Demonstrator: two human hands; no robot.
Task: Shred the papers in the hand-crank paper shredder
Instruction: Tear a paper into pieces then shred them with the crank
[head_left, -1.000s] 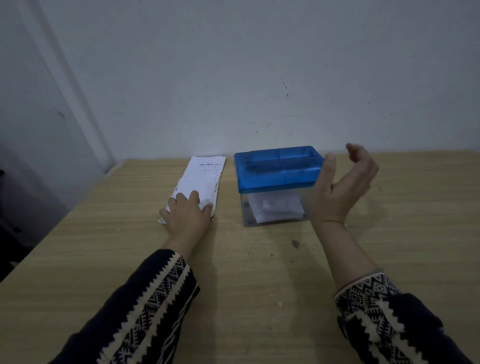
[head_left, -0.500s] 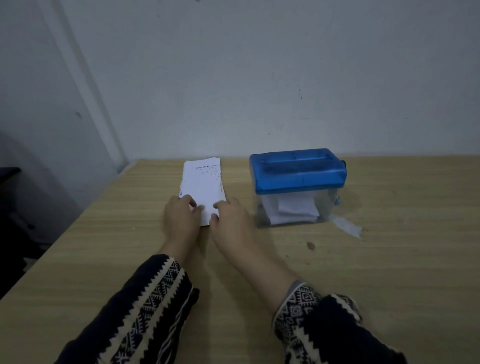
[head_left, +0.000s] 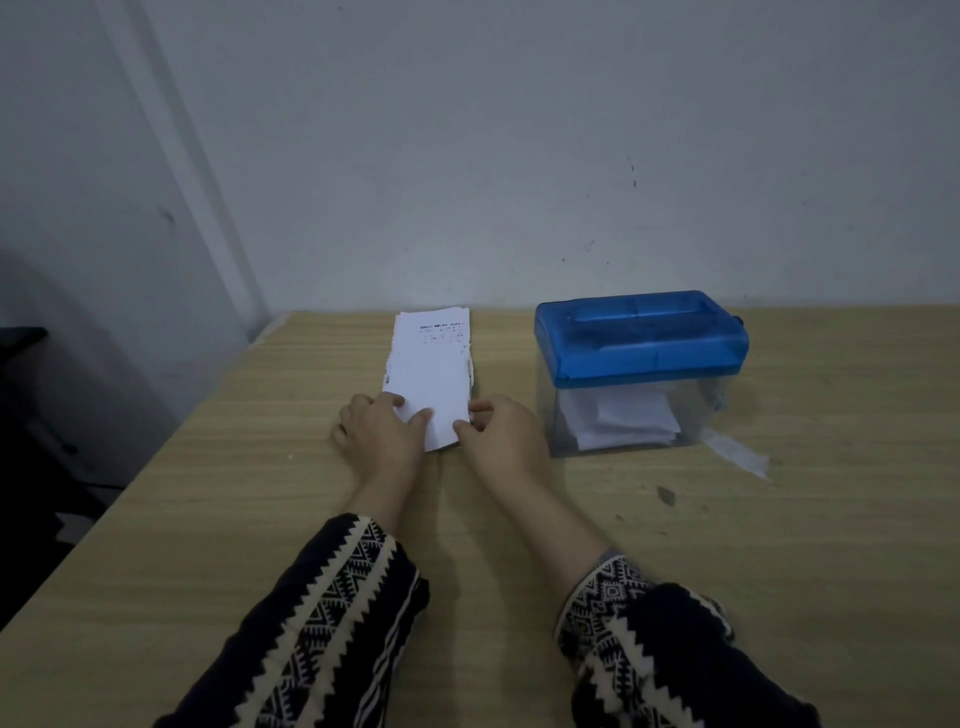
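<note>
Office-type rm: wood desk (head_left: 208, 519) w/ paper shredder (head_left: 641, 338).

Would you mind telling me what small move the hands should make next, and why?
Probably lift one sheet off the paper stack with the right hand, whose fingertips are at its near edge, while the left hand rests on it; the shredder has no paper in its slot.
</note>
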